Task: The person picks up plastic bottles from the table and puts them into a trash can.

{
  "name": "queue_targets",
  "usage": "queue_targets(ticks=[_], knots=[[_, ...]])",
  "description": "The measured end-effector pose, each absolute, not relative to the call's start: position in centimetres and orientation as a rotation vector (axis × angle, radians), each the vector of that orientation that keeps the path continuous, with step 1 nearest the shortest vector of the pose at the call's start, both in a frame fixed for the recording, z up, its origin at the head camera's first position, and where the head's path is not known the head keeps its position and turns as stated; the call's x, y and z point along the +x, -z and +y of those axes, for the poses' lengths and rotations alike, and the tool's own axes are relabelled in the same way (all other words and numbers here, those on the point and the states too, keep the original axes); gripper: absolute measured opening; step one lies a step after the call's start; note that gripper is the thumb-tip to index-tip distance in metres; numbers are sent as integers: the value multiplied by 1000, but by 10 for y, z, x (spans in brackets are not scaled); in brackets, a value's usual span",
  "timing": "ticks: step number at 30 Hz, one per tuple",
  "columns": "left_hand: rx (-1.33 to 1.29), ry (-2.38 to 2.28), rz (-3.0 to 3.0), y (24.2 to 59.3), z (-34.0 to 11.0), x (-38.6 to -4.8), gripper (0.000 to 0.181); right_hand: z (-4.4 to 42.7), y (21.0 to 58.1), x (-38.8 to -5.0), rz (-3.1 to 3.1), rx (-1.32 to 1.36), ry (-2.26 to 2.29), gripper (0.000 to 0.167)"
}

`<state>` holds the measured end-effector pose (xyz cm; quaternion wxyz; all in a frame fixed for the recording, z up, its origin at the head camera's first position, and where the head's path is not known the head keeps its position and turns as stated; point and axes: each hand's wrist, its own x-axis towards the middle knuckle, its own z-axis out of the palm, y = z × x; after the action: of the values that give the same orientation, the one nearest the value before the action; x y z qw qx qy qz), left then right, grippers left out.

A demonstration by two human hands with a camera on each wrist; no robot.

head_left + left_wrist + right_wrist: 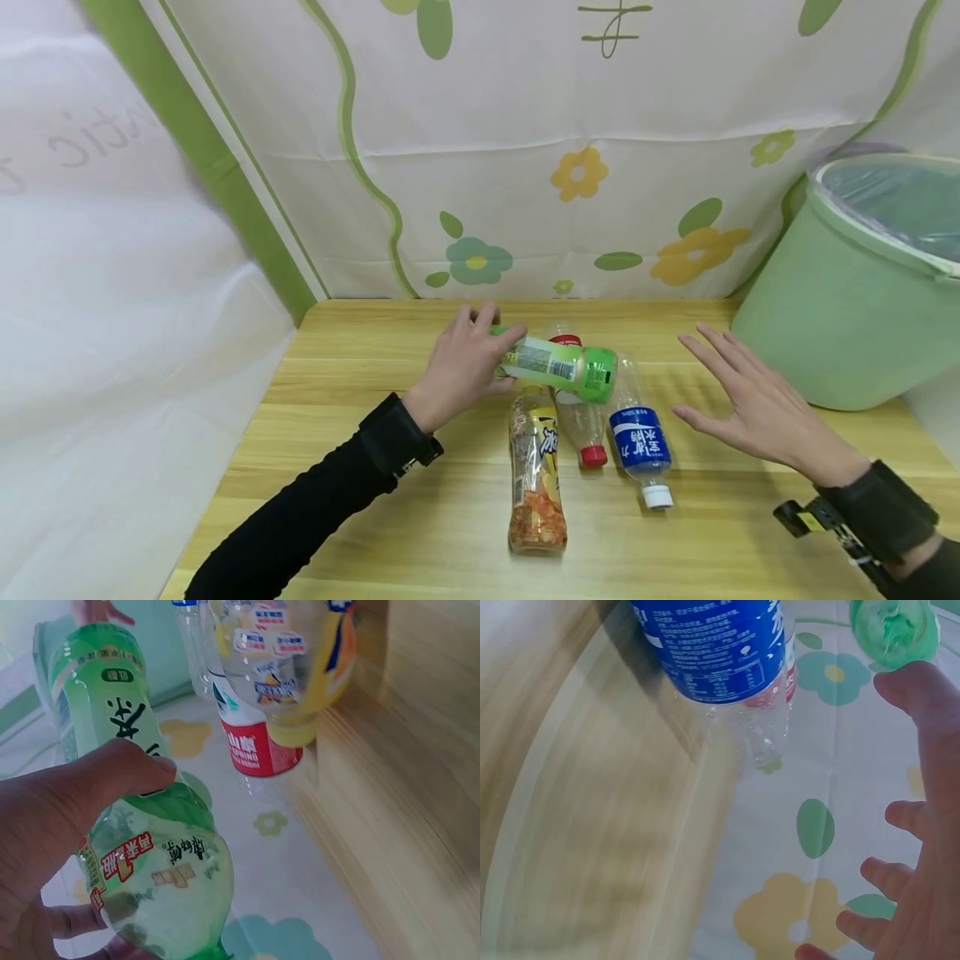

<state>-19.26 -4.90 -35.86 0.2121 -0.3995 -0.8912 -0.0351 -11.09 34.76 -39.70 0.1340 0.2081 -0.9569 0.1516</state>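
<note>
My left hand point(467, 358) grips a green plastic bottle point(551, 364) around its body and holds it sideways above the other bottles. The bottle's base points right; in the left wrist view its neck end is at the bottom edge. Below it lie a bottle with a yellow label point(546, 450), a clear bottle with a red cap point(585, 425) and a clear bottle with a blue label point(639, 437) and white cap. The red-capped bottle is partly hidden by the green one. My right hand point(757, 404) hovers right of the blue-labelled bottle, fingers spread, holding nothing.
A light green bin point(840, 308) lined with a clear bag stands at the back right of the wooden table point(360, 517). Behind the table hangs a white cloth point(517, 192) with flowers. Another white cloth point(150, 333) borders the left side.
</note>
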Motion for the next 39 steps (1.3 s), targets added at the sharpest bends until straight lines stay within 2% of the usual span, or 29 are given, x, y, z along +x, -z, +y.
queue_targets(ticks=[20,30,39], knots=[[-1070,-69,-2485,364,7,-186,74,328,380,-117,-2693,714,-386,108],[-1044,-69,-2505,366,25,-179,64,319,378,-120,-2676,763,-373,112],[-1041,-104,-2490,364,38,-172,68,311,374,-122,-2637,790,-348,113]])
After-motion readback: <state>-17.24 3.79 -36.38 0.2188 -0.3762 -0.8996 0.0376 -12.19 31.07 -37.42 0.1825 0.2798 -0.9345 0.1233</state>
